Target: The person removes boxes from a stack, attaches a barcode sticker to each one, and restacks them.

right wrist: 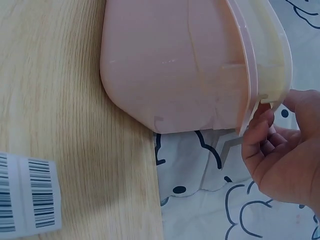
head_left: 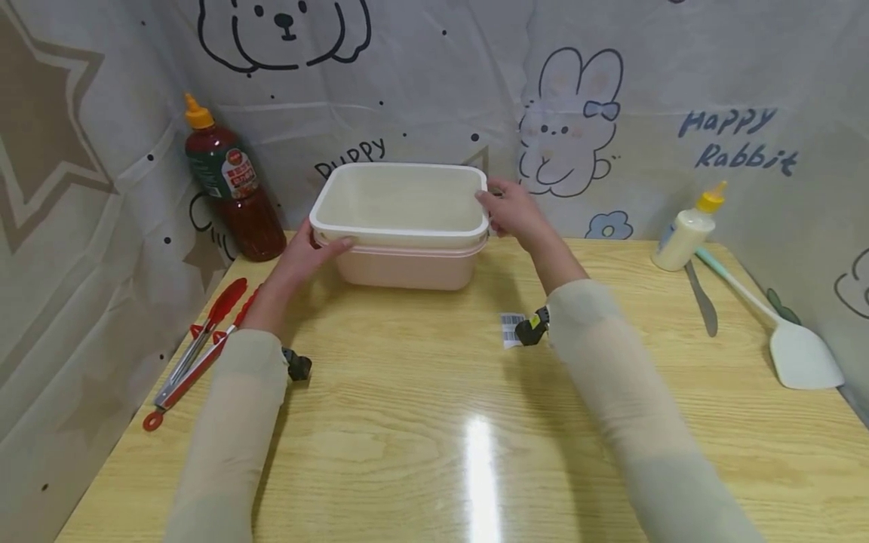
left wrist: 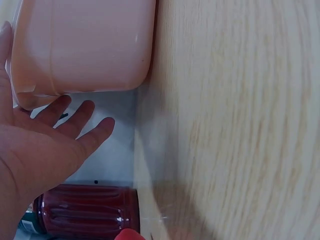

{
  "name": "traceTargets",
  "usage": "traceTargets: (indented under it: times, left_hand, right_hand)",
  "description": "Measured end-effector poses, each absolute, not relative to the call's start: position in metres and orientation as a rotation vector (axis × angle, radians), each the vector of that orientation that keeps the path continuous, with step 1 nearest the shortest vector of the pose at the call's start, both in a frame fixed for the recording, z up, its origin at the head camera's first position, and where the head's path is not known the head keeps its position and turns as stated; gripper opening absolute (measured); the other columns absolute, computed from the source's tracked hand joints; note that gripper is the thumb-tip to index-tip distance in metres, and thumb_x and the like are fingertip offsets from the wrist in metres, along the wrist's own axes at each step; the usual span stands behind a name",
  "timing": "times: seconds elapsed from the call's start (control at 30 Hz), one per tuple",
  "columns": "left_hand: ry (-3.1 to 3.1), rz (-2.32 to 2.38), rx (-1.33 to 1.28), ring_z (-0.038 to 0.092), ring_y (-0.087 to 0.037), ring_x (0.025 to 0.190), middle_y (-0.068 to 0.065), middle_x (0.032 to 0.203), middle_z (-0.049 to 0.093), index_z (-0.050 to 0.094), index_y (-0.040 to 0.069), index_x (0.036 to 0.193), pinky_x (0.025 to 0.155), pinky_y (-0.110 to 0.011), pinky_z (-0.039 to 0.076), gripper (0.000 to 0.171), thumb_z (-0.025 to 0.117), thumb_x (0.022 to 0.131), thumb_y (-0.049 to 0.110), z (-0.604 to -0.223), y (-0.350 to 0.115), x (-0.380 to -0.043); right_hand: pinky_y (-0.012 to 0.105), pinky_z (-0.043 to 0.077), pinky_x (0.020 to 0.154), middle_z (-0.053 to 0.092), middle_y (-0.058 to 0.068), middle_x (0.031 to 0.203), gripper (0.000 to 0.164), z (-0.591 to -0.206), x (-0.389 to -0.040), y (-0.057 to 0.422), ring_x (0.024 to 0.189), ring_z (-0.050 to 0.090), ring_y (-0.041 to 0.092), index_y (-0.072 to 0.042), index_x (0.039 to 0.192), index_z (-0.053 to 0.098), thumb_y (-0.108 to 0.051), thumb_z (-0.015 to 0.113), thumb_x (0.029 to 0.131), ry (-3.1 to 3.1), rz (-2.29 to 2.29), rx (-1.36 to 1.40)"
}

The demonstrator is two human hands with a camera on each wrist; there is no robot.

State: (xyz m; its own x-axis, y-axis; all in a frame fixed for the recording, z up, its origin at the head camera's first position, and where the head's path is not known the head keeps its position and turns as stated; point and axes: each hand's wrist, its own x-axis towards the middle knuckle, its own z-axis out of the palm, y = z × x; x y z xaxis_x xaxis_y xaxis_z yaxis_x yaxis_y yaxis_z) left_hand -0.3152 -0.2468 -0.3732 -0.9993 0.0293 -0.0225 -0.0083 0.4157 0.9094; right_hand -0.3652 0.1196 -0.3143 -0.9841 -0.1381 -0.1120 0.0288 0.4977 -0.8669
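A white plastic bin [head_left: 400, 235] sits nested inside a pink plastic bin [head_left: 407, 270] at the back of the table, its rim standing just above the pink one. My left hand [head_left: 299, 256] holds the left front corner of the pink bin, thumb along the front under the white rim. In the left wrist view, the other fingers [left wrist: 75, 122] spread at the bin's end. At the right end, my right hand [head_left: 519, 215] pinches the white bin's rim, thumb on top and fingertips [right wrist: 262, 120] tucked below it. The white bin's lower part is hidden inside the pink one.
Left of the bins stand a red sauce bottle [head_left: 237, 188] and red-tipped tongs [head_left: 197, 362]. To the right are a small cream-coloured bottle [head_left: 682, 237], a knife [head_left: 702, 300] and a white spatula [head_left: 804, 354]. A barcode label [head_left: 511, 329] lies near the right wrist.
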Motion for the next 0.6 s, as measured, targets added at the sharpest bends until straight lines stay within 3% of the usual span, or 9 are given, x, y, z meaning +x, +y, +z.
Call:
traceTargets:
  times: [0.1,0.17,0.37,0.5,0.6]
  left_hand:
    - [2.593,1.701,0.02,0.018,-0.025,0.157,-0.003,0.171,0.019,0.008,0.029,0.164,0.129,-0.05,0.014,0.096,0.071,0.093,0.044,-0.374,-0.246,-0.317]
    - [2.59,1.701,0.015,0.018,-0.025,0.157,-0.002,0.171,0.018,0.008,0.03,0.164,0.129,-0.05,0.014,0.097,0.072,0.092,0.045,-0.375,-0.245,-0.317]
    - [2.604,1.689,-0.016,0.018,-0.027,0.157,-0.002,0.171,0.018,0.008,0.032,0.164,0.128,-0.053,0.015,0.103,0.074,0.088,0.054,-0.374,-0.241,-0.312]
    - [2.607,1.67,-0.055,0.016,-0.027,0.158,0.0,0.171,0.016,0.006,0.033,0.164,0.128,-0.055,0.014,0.106,0.074,0.086,0.058,-0.374,-0.243,-0.312]
    - [2.595,1.66,-0.065,0.016,-0.027,0.158,-0.001,0.172,0.015,0.005,0.033,0.164,0.128,-0.056,0.013,0.106,0.074,0.086,0.057,-0.374,-0.242,-0.314]
  right_hand:
    - [0.024,0.045,0.062,0.052,0.0,0.081,0.063,-0.313,-0.366,0.116,0.064,0.047,0.012,-0.02,0.16,0.03,-0.044,0.05,0.105,2.576,-1.49,-0.081]
    - [0.024,0.045,0.06,0.054,0.001,0.086,0.064,-0.313,-0.366,0.114,0.065,0.047,0.012,-0.019,0.16,0.031,-0.044,0.052,0.104,2.584,-1.483,-0.074]
    - [0.027,0.05,0.07,0.058,0.009,0.135,0.065,-0.31,-0.37,0.106,0.088,0.055,0.015,-0.018,0.158,0.034,-0.039,0.058,0.102,2.655,-1.409,-0.059]
    - [0.023,0.048,0.063,0.049,0.011,0.152,0.067,-0.31,-0.375,0.103,0.073,0.052,0.012,-0.014,0.161,0.026,-0.024,0.055,0.102,2.688,-1.371,-0.058]
    - [0.021,0.043,0.053,0.057,0.013,0.142,0.068,-0.311,-0.377,0.104,0.057,0.045,0.01,-0.011,0.162,0.022,-0.017,0.05,0.1,2.728,-1.351,-0.066]
